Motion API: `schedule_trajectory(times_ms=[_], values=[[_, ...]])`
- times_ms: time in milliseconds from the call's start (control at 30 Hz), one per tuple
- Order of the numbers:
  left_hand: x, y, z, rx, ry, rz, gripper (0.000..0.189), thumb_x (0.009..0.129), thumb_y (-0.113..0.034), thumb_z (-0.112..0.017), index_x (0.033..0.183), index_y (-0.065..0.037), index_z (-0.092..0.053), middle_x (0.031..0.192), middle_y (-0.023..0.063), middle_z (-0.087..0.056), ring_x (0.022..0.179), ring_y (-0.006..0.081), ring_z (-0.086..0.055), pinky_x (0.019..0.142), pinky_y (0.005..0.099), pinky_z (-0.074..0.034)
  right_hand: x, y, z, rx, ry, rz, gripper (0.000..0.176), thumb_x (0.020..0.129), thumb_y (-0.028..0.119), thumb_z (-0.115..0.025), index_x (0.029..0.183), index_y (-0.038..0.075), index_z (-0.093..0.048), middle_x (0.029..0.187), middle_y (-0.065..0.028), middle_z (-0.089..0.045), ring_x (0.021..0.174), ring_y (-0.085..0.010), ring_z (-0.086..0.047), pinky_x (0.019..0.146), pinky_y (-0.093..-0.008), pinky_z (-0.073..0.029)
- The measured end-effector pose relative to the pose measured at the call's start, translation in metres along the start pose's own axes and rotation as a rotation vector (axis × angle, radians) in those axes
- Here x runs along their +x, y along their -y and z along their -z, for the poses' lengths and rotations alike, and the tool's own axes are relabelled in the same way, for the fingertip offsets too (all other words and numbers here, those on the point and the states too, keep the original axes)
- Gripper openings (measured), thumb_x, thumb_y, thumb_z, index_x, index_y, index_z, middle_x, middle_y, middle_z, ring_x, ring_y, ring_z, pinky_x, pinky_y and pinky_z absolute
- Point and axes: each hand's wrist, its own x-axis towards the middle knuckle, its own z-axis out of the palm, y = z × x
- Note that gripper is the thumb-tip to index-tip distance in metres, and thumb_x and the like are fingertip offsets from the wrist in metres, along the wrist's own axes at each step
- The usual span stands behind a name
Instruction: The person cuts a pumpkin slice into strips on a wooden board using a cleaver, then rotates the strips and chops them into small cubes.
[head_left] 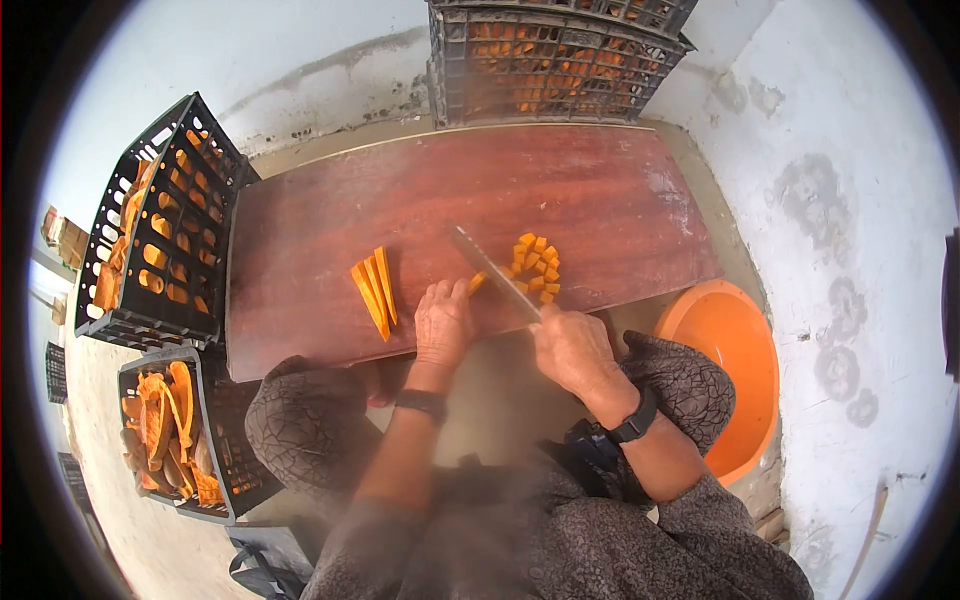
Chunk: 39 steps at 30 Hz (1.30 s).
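left hand fingers pressed together, pinning orange strip | right hand clenched round knife handle | strip likely firm, slick: hold well clear of knife

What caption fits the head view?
Right hand holds a knife over an orange strip on a board; left hand pins it.

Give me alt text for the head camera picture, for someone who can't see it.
Seen from above, a person's right hand holds a knife to an orange vegetable strip pinned by the left hand on a reddish wooden board, diced cubes beside the blade. More strips lie further left; black crates of orange pieces and an orange basin flank the board.
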Motion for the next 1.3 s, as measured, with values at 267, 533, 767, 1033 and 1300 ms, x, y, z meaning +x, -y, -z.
schedule_trajectory(times_ms=[267, 533, 767, 1033, 1300], values=[[-0.001, 0.002, -0.004, -0.061, -0.051, -0.007, 0.011, 0.077, -0.005, -0.057, 0.088, -0.005, -0.06, 0.08, 0.0134, -0.056, 0.082, 0.0327, -0.057, 0.072, 0.0425, -0.048, -0.002, 0.003, 0.008, -0.031, 0.049, -0.021, 0.02, 0.085, 0.015, -0.061, 0.086, -0.005, -0.06, 0.071, -0.0253, -0.063, 0.072, -0.0422, -0.064, 0.07, -0.0497, -0.049], [-0.001, 0.007, -0.01, -0.11, -0.056, 0.009, 0.004, 0.081, -0.006, -0.058, 0.085, -0.004, -0.058, 0.08, 0.0147, -0.056, 0.081, 0.0342, -0.056, 0.073, 0.0438, -0.048, 0.012, 0.006, 0.001, -0.058, 0.167, -0.035, 0.012, 0.078, 0.005, -0.058, 0.086, -0.004, -0.061, 0.081, -0.0253, -0.064, 0.083, -0.0416, -0.064, 0.074, -0.0489, -0.05], [-0.002, 0.01, -0.009, -0.139, -0.023, 0.012, 0.016, 0.078, -0.002, -0.062, 0.094, -0.004, -0.062, 0.083, 0.0142, -0.058, 0.083, 0.035, -0.057, 0.075, 0.0424, -0.049, 0.032, -0.003, -0.028, -0.105, 0.081, 0.037, 0.012, 0.075, 0.006, -0.06, 0.085, 0.0, -0.061, 0.079, -0.021, -0.066, 0.077, -0.0382, -0.066, 0.069, -0.0464, -0.052], [-0.002, 0.009, -0.01, -0.24, -0.145, -0.008, 0.009, 0.078, -0.004, -0.061, 0.087, -0.006, -0.063, 0.082, 0.0129, -0.059, 0.081, 0.0334, -0.057, 0.072, 0.0436, -0.049, 0.034, -0.014, -0.033, 0.111, 0.049, -0.12, 0.018, 0.083, 0.014, -0.059, 0.09, -0.001, -0.062, 0.08, -0.0231, -0.064, 0.085, -0.0429, -0.062, 0.074, -0.0513, -0.049], [-0.002, 0.012, -0.013, -0.225, -0.133, -0.017, 0.013, 0.078, -0.003, -0.062, 0.09, -0.006, -0.064, 0.085, 0.012, -0.061, 0.084, 0.0326, -0.058, 0.074, 0.0425, -0.05, 0.014, 0.002, -0.004, 0.106, -0.046, -0.047, 0.023, 0.085, 0.019, -0.061, 0.083, -0.004, -0.057, 0.073, -0.0266, -0.062, 0.075, -0.0461, -0.061, 0.069, -0.0518, -0.048]])
